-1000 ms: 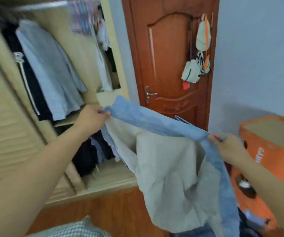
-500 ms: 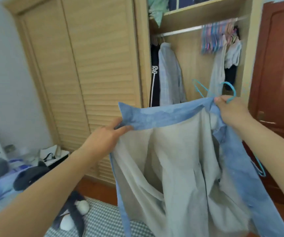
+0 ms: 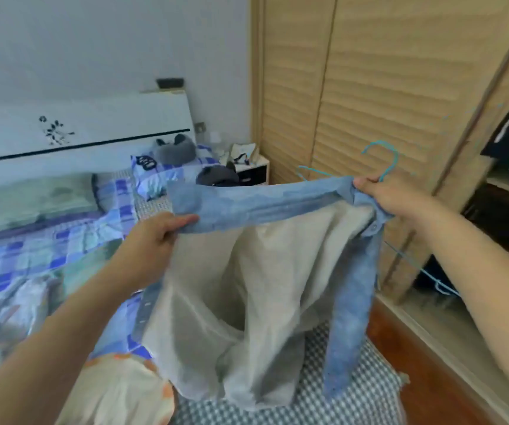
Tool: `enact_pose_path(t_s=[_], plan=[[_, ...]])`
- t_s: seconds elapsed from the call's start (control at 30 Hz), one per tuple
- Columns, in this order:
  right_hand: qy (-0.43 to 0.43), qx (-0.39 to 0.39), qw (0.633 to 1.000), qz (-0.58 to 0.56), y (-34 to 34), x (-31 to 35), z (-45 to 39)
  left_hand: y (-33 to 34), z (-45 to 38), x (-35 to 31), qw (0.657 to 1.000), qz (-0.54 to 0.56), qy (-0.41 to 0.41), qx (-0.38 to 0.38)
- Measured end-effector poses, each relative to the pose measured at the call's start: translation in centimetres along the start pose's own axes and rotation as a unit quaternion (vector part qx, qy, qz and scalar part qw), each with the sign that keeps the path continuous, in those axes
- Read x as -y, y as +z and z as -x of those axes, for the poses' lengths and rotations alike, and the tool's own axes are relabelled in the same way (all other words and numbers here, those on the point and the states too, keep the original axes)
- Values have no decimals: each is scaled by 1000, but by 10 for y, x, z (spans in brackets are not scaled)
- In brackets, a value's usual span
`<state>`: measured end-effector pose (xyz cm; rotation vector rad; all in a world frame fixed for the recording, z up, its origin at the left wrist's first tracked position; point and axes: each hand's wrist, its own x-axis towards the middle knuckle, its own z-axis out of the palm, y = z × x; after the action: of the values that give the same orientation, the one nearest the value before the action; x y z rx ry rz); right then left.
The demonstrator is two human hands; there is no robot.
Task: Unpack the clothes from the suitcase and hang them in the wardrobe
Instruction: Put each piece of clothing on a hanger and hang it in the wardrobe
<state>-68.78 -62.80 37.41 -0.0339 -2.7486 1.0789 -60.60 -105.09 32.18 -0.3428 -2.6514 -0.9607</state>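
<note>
Above the bed [image 3: 62,240], left hand [image 3: 155,237] pinching shirt [image 3: 247,271], right hand [image 3: 391,197] gripping shirt and hanger [image 3: 385,161], arms outstretched

Home bedroom: bed [image 3: 62,240], louvred wardrobe [image 3: 385,87].

A blue-trimmed grey shirt [image 3: 247,286] is hanging stretched in the air, inside showing. A teal hanger [image 3: 385,161] is poking up at its right corner.

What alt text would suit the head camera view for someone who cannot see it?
Two bare hands hold a blue shirt spread open above a bed; the left hand grips the collar band, the right hand grips the shirt and a teal hanger. Louvred wardrobe doors stand behind.
</note>
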Motion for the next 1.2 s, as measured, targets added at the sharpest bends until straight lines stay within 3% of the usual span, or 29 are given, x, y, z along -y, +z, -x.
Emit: enact_pose_path(t_s=[0.13, 0.27, 0.33, 0.4, 0.57, 0.7, 0.83, 1.03, 1.2], plan=[[-20, 135, 991, 5, 101, -51, -39, 53, 58, 42, 991, -21, -131, -32], [2, 271, 958, 95, 187, -136, -26, 148, 136, 58, 937, 27, -341, 75], [18, 343, 931, 121, 212, -176, 0, 192, 174, 50, 906, 32, -403, 125], [34, 388, 915, 107, 229, -209, 24, 219, 200, 37, 884, 16, -451, 119], [50, 373, 927, 10, 228, -219, 21, 220, 197, 21, 892, 11, -445, 81], [9, 286, 951, -115, 194, -187, 17, 208, 160, 14, 901, 13, -428, 69], [9, 226, 951, -209, 157, -154, 41, 201, 114, 19, 906, 1, -417, 78], [-9, 277, 956, -96, 134, -166, 104, 188, 60, 35, 912, -2, -403, 70], [44, 327, 936, -125, 161, -162, 113, 179, 45, 20, 934, 36, -352, 52]])
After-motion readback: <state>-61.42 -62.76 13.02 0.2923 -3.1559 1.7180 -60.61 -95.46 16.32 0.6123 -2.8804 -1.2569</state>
